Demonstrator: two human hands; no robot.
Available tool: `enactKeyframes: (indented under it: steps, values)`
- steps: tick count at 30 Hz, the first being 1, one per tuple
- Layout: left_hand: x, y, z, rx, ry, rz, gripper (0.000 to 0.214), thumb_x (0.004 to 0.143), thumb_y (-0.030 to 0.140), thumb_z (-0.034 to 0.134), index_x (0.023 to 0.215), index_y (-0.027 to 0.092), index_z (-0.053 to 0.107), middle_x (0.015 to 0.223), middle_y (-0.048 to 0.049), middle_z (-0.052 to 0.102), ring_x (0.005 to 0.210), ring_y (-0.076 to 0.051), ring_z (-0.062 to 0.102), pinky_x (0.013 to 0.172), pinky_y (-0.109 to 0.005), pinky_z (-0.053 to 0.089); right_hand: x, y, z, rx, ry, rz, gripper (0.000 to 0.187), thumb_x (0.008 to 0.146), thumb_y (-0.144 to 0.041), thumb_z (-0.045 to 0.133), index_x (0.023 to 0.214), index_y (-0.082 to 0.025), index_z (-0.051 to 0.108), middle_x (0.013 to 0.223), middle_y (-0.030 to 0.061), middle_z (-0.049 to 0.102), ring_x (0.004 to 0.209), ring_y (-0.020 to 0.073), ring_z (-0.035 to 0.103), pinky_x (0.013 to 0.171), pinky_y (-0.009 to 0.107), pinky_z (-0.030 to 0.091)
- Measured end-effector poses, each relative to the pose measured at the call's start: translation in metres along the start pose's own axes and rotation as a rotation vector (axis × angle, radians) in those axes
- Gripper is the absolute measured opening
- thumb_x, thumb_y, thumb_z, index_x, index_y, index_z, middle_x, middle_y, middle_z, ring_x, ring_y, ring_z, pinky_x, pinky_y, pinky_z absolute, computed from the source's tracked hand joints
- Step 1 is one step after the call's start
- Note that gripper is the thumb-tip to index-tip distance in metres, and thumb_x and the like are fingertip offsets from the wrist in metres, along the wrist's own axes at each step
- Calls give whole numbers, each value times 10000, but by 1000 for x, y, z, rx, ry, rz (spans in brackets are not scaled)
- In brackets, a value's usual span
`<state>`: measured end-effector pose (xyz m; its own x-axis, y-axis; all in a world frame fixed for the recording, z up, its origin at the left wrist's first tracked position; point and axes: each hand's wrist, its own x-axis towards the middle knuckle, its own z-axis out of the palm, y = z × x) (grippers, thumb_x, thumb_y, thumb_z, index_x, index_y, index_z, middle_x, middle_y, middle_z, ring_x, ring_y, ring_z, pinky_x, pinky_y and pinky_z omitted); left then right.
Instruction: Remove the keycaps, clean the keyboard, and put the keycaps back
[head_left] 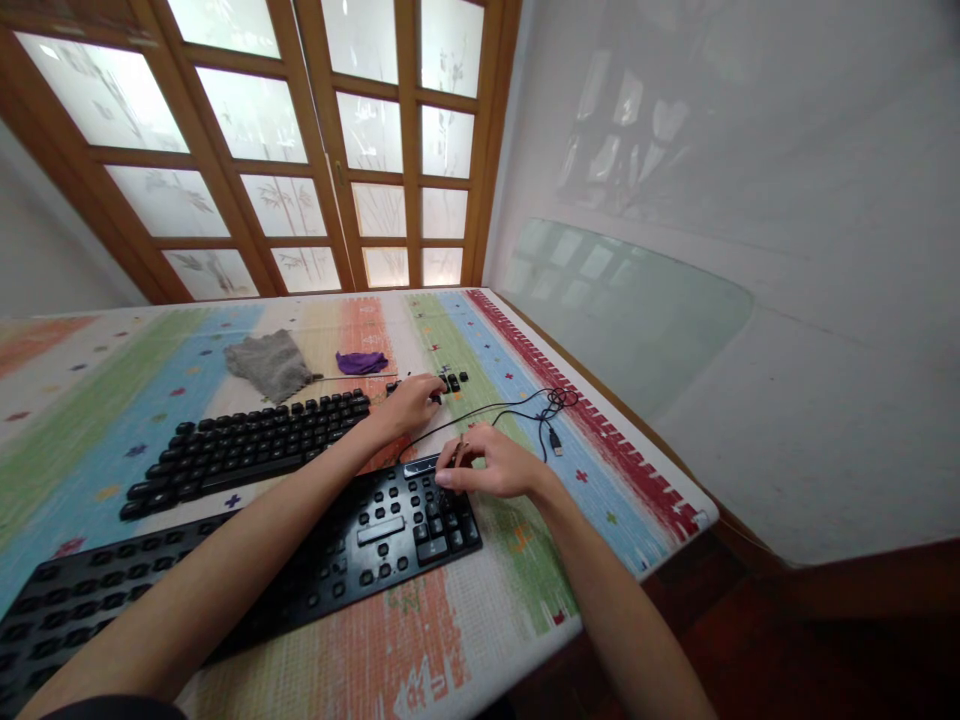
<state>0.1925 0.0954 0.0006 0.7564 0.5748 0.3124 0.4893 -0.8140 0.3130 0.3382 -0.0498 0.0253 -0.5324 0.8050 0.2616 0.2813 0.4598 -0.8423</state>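
A black keyboard point(322, 560) lies along the near side of the table, most of its keycaps off and bare switch posts showing. Some caps sit on its number pad point(442, 535). Above that pad is my right hand point(491, 465), fingers curled together; what they hold, if anything, is hidden. My left hand point(411, 402) reaches across the keyboard to loose black keycaps point(454, 381), its fingertips closed around a dark keycap point(436, 398). Rows of removed keycaps point(255, 445) stand behind the keyboard, laid out in keyboard order, partly covered by my left forearm.
A grey cloth point(270, 365) and a purple cloth point(361, 362) lie farther back. A thin rod point(352, 377) extends from the grey cloth. The coiled USB cable point(555, 402) rests at the right, near the table edge and wall point(750, 330). Striped cloth point(420, 640) covers the table.
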Motion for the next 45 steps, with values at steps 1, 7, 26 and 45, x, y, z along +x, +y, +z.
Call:
enactKeyframes:
  steps: [1,7,26,45]
  values:
    - [0,0,0,-1,-3,-7,298,736,64,532,975,140,692,930,-84,698,869,-211,639,830,-300,500,0,0,1,34,-5,32,307,862,-402,634,725,-128,659,627,10,635,530,96,546,540,219,437]
    - [2,-1,2,7,-4,-18,303,729,54,511,951,143,696,918,-84,722,861,-213,663,814,-296,503,1,0,7,207,-69,185,322,809,-443,687,780,-123,667,591,-1,622,511,108,602,500,212,500]
    - [3,4,-1,32,-9,-127,288,761,84,547,1004,137,694,907,-103,731,864,-237,683,786,-302,512,2,4,8,386,-159,313,363,745,-481,740,834,-133,687,614,-6,647,477,103,586,489,220,486]
    - [4,3,2,19,29,-86,244,769,111,540,958,158,687,840,-85,706,811,-222,660,770,-311,514,10,-1,16,208,-111,289,358,862,-500,608,763,-159,562,635,-24,608,505,89,545,484,209,428]
